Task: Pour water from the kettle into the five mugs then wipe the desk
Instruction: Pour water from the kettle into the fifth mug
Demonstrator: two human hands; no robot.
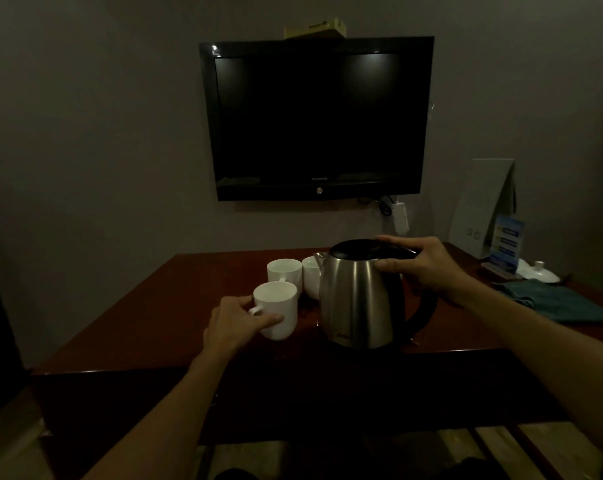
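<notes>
Desk (pixel 147 327): dark red-brown top under everything you need; take the kettle as your landmark on it.
Kettle (pixel 357 299): steel body with a black lid, upright, its base at the desk top near the front edge; whether it rests there or is just lifted, the dim picture does not show. Its spout points away from you and to the left, toward the mugs; its handle faces right.
Cloth (pixel 563 303): dark green, lying flat on the desk well to the right of the kettle, nearer your right arm.
Mugs: only three of the five show, all left of the kettle. The near mug (pixel 278 311) is just beside the kettle's left flank; two far mugs (pixel 284 270) stand behind it, close under the spout, one partly hidden by the kettle.
Key relation: the spout already faces the mugs, so the pour probably needs a tilt leftward and away from you.
Right hand (pixel 428 268): your fingers are curled over the top of the kettle's handle beside the lid, gripping it.
Left hand (pixel 236 322): your fingers and thumb wrap the near mug at its handle side, steadying it; it looks slightly tilted.
</notes>
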